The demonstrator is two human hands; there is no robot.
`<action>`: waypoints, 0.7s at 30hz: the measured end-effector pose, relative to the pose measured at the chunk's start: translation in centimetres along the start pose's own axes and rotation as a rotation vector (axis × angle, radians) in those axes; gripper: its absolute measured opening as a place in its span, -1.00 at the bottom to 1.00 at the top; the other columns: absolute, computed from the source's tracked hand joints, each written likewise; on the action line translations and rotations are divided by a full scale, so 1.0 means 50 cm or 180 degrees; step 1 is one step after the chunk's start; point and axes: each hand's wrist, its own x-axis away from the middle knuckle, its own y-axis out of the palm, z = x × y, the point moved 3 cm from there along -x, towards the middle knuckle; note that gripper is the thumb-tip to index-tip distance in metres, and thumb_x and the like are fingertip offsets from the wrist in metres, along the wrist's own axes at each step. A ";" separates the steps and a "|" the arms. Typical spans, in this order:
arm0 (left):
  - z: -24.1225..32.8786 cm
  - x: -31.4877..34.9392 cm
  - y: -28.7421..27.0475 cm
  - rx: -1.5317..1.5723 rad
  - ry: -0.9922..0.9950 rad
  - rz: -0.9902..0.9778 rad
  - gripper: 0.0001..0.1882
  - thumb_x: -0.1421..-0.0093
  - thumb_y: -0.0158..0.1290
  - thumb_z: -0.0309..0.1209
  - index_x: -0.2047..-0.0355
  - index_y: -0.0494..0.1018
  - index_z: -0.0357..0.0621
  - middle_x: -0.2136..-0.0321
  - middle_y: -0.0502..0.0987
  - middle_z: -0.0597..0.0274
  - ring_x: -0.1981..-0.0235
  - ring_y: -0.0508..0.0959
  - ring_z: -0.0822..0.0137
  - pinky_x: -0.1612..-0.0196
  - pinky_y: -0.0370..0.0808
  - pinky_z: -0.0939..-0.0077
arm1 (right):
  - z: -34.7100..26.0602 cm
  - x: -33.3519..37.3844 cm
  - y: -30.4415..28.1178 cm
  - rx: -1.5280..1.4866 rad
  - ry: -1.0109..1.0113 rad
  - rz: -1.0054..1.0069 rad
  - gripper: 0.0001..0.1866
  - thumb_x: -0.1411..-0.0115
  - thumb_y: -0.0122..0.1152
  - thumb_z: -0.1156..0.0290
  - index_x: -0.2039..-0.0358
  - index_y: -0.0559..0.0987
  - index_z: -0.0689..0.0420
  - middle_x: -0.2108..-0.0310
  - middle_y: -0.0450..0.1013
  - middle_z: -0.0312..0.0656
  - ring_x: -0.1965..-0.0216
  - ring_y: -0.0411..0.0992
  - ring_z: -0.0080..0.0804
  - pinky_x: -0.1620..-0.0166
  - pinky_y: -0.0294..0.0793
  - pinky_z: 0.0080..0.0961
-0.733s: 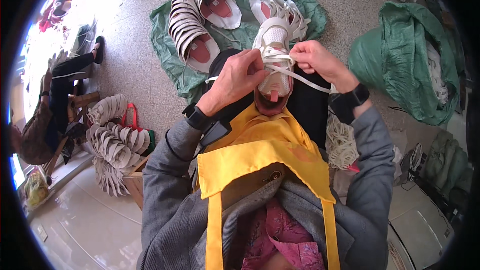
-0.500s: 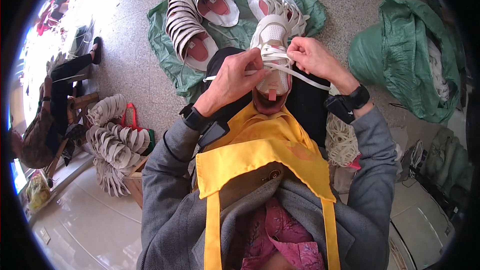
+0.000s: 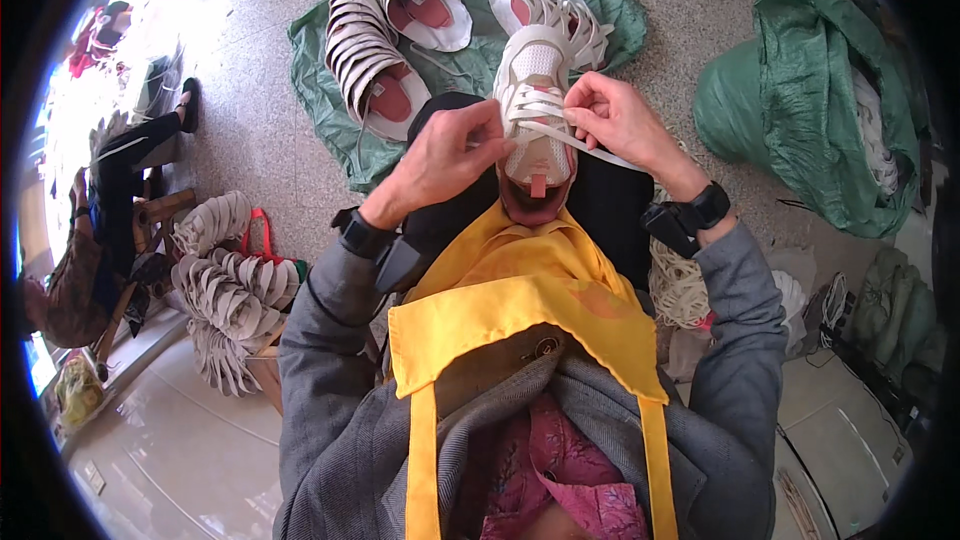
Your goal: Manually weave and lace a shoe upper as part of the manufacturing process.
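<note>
A white sneaker upper with a mesh toe lies between my knees, its toe pointing away from me and its opening toward my yellow apron. White shoelace crosses its tongue in several rows. My left hand is closed at the shoe's left edge, pinching a strand of lace between thumb and forefinger. At the right row of eyelets, my right hand is closed in a pinch on the lace. A loose lace length trails below that hand. The exact fingertip grip is partly hidden.
Stacked shoe uppers lie on a green sheet ahead. A green sack stands at right, near a heap of white laces. More uppers are piled at left. Another person's leg shows far left.
My left hand has drawn slightly left and down, and the lace end that stuck out beyond it no longer shows. My right hand stays at the eyelets, its trailing lace now shorter.
</note>
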 end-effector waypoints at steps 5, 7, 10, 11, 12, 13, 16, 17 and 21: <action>0.008 0.026 -0.039 -0.0333 -0.0163 -0.0051 -0.77 -0.31 0.18 -0.48 0.42 0.35 -0.25 0.62 0.23 0.43 0.53 0.19 0.62 0.50 0.18 0.54 | 0.001 0.024 0.005 0.0623 -0.0610 0.0302 -0.78 -0.23 0.35 0.41 0.26 0.53 0.27 0.42 0.54 -0.25 0.42 0.52 -0.58 0.32 0.56 -0.53; 0.004 0.034 -0.029 -0.0263 -0.0134 0.0096 -0.77 -0.31 0.18 -0.47 0.41 0.35 -0.25 0.61 0.24 0.43 0.54 0.19 0.62 0.51 0.17 0.54 | -0.030 0.046 0.018 0.0809 -0.0671 0.0327 -0.77 -0.21 0.37 0.40 0.28 0.53 0.27 0.45 0.54 -0.23 0.42 0.53 -0.56 0.31 0.56 -0.51; -0.006 0.034 -0.028 -0.0323 -0.0289 0.0108 -0.77 -0.32 0.19 -0.45 0.40 0.36 -0.25 0.61 0.26 0.42 0.54 0.19 0.61 0.51 0.17 0.55 | -0.043 0.070 0.025 0.0938 -0.0469 0.0356 -0.80 -0.18 0.39 0.41 0.33 0.57 0.26 0.50 0.56 -0.22 0.48 0.53 -0.53 0.35 0.54 -0.52; -0.005 0.034 -0.026 -0.0280 -0.0289 0.0113 -0.77 -0.32 0.19 -0.45 0.40 0.36 -0.25 0.61 0.26 0.42 0.54 0.19 0.61 0.51 0.18 0.55 | -0.039 0.073 0.025 0.0877 -0.0391 0.0344 -0.81 -0.18 0.39 0.41 0.34 0.58 0.26 0.50 0.56 -0.22 0.49 0.53 -0.52 0.36 0.53 -0.52; -0.002 0.034 -0.024 -0.0240 -0.0293 0.0116 -0.77 -0.32 0.19 -0.45 0.39 0.37 -0.26 0.60 0.27 0.42 0.54 0.19 0.61 0.51 0.18 0.55 | -0.040 0.074 0.025 0.0944 -0.0343 0.0372 -0.81 -0.17 0.40 0.41 0.34 0.59 0.26 0.50 0.57 -0.22 0.50 0.52 -0.52 0.37 0.53 -0.52; 0.001 0.034 -0.023 -0.0201 -0.0297 0.0120 -0.77 -0.32 0.19 -0.45 0.39 0.37 -0.26 0.60 0.27 0.43 0.54 0.20 0.61 0.51 0.18 0.56 | -0.043 0.074 0.024 0.1011 -0.0294 0.0399 -0.81 -0.16 0.40 0.41 0.35 0.59 0.26 0.49 0.57 -0.21 0.51 0.52 -0.52 0.37 0.53 -0.51; 0.005 0.035 -0.026 -0.0340 -0.0375 0.0087 -0.79 -0.32 0.18 -0.46 0.37 0.39 -0.27 0.59 0.31 0.43 0.53 0.23 0.61 0.50 0.23 0.56 | -0.050 0.077 0.033 0.1072 -0.0314 0.0507 -0.81 -0.13 0.41 0.42 0.35 0.61 0.26 0.50 0.57 -0.20 0.53 0.50 -0.49 0.39 0.51 -0.49; 0.007 0.036 -0.026 -0.0335 -0.0368 0.0072 -0.80 -0.32 0.18 -0.46 0.37 0.39 -0.27 0.58 0.32 0.42 0.52 0.25 0.61 0.49 0.25 0.56 | -0.053 0.076 0.037 0.1069 -0.0348 0.0547 -0.82 -0.12 0.41 0.42 0.35 0.61 0.25 0.50 0.56 -0.19 0.54 0.50 -0.48 0.40 0.51 -0.49; 0.010 0.032 -0.026 -0.0332 -0.0337 -0.0005 -0.80 -0.31 0.18 -0.46 0.36 0.40 -0.29 0.56 0.38 0.37 0.50 0.31 0.61 0.45 0.33 0.55 | -0.052 0.076 0.050 0.1334 -0.0943 0.0732 -0.82 -0.09 0.42 0.44 0.37 0.60 0.24 0.53 0.54 -0.19 0.57 0.48 -0.38 0.42 0.49 -0.42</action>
